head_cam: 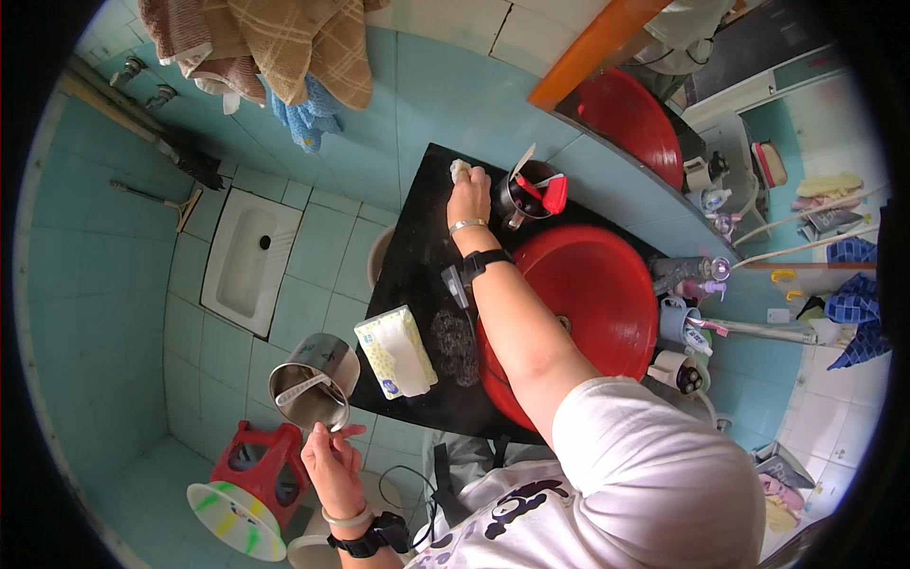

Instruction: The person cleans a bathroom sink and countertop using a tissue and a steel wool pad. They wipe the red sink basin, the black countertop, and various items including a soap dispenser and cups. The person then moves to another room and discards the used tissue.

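My left hand (333,462) grips a stainless steel mug (334,359) by its handle side and holds it out beyond the counter's edge. The mug is tilted with its mouth toward me, and a white plastic handle (298,390) lies inside it. My right hand (469,195) presses a crumpled white tissue (459,169) on the far end of the black countertop (419,235). Just right of that hand stands another metal cup (513,203) filled with red-handled items (554,193). A pack of tissues (377,341) lies on the counter between my arms.
A red round basin (597,299) is set in the counter under my right forearm. A clear plastic piece (455,286) lies nearby. A mirror (640,128) and toothbrush cup (679,316) are along the wall. Below are a squat toilet (245,284), a red stool (284,455) and a patterned basin (234,523).
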A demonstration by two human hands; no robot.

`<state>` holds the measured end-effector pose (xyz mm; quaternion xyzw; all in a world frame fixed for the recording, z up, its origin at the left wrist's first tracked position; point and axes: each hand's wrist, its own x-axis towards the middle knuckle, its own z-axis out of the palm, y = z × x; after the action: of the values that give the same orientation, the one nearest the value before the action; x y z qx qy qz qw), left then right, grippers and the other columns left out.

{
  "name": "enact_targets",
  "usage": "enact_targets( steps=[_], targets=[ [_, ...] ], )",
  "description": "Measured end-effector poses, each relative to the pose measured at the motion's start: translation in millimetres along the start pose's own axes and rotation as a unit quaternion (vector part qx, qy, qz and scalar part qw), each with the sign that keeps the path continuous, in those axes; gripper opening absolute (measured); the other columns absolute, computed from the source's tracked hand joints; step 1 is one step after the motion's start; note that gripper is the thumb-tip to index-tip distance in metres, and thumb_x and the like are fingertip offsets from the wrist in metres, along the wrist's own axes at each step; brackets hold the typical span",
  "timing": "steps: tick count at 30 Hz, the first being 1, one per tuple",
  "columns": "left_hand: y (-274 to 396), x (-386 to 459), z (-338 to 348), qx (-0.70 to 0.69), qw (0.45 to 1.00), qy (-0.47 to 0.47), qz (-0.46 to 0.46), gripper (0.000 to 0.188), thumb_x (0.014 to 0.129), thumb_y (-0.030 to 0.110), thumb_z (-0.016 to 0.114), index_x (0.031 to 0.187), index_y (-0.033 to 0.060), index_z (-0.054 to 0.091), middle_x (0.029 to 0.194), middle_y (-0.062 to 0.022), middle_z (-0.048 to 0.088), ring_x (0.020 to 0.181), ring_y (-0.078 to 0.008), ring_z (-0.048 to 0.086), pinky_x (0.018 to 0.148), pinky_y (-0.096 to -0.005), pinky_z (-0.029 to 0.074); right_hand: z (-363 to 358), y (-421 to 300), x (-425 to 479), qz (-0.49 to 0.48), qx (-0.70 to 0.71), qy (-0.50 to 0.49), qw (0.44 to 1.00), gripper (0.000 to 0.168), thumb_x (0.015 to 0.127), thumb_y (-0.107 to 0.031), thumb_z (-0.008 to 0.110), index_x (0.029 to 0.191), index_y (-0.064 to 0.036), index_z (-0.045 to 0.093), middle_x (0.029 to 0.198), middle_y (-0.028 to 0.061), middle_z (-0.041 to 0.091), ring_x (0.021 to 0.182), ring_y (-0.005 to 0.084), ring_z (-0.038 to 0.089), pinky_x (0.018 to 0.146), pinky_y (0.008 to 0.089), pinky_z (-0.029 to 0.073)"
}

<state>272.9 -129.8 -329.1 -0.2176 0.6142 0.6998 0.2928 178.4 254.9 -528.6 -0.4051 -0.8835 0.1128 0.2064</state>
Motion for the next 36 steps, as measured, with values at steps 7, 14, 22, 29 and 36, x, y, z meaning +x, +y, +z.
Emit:
enact_targets(
  steps=[7, 14, 22, 29, 36],
  targets=[
    [-7, 2, -1, 0.024, 0.999, 0.023, 0.007, 0.040, 0.097, 0.031, 0.042, 0.064, 0.0071, 0.043, 0.054, -0.0080, 0.050, 0.056, -0.0097, 0.055, 0.037, -0.0209, 0.020, 3, -35, 36, 0.052, 0.094, -0.028, 0.994, 0.015, 0.085, -0.007, 0.046, 0.093, -0.003, 0.058, 0.105, 0.0147, 0.054, 0.098, 0.0326, 0.052, 0.079, 0.0402, 0.048],
    [-2, 2, 9, 0.020, 1.000, 0.013, 0.006, 0.039, 0.096, 0.030, 0.043, 0.065, 0.0066, 0.044, 0.057, -0.0109, 0.054, 0.050, -0.0085, 0.051, 0.037, -0.0208, 0.021, 3, -8, 12, 0.002, 0.138, 0.038, 0.990, 0.014, 0.084, -0.006, 0.047, 0.090, -0.001, 0.059, 0.095, 0.0140, 0.054, 0.090, 0.0323, 0.052, 0.076, 0.0400, 0.046],
    [-3, 0, 12, 0.013, 1.000, 0.008, 0.003, 0.036, 0.097, 0.026, 0.043, 0.066, 0.0073, 0.044, 0.059, -0.0070, 0.049, 0.047, -0.0070, 0.044, 0.037, -0.0202, 0.023, 6, -1, 4, -0.110, 0.112, 0.040, 0.987, 0.020, 0.080, -0.002, 0.049, 0.098, -0.003, 0.058, 0.101, 0.0098, 0.055, 0.089, 0.0312, 0.053, 0.078, 0.0397, 0.048],
    [-4, 2, 18, 0.022, 1.000, 0.000, 0.011, 0.037, 0.097, 0.027, 0.043, 0.066, 0.0067, 0.043, 0.059, -0.0088, 0.053, 0.040, -0.0059, 0.035, 0.037, -0.0203, 0.024, 16, -12, 31, -0.130, 0.119, 0.007, 0.984, 0.022, 0.077, 0.001, 0.049, 0.098, -0.003, 0.057, 0.099, 0.0104, 0.055, 0.091, 0.0321, 0.053, 0.080, 0.0390, 0.048],
    [2, -2, 17, 0.011, 1.000, 0.007, 0.020, 0.036, 0.097, 0.023, 0.043, 0.065, 0.0067, 0.043, 0.056, -0.0076, 0.053, 0.040, -0.0059, 0.037, 0.037, -0.0199, 0.024, 14, -8, 24, -0.143, 0.094, -0.006, 0.985, 0.021, 0.077, 0.001, 0.050, 0.096, -0.003, 0.058, 0.100, 0.0092, 0.055, 0.089, 0.0308, 0.054, 0.079, 0.0376, 0.049]
  ],
)
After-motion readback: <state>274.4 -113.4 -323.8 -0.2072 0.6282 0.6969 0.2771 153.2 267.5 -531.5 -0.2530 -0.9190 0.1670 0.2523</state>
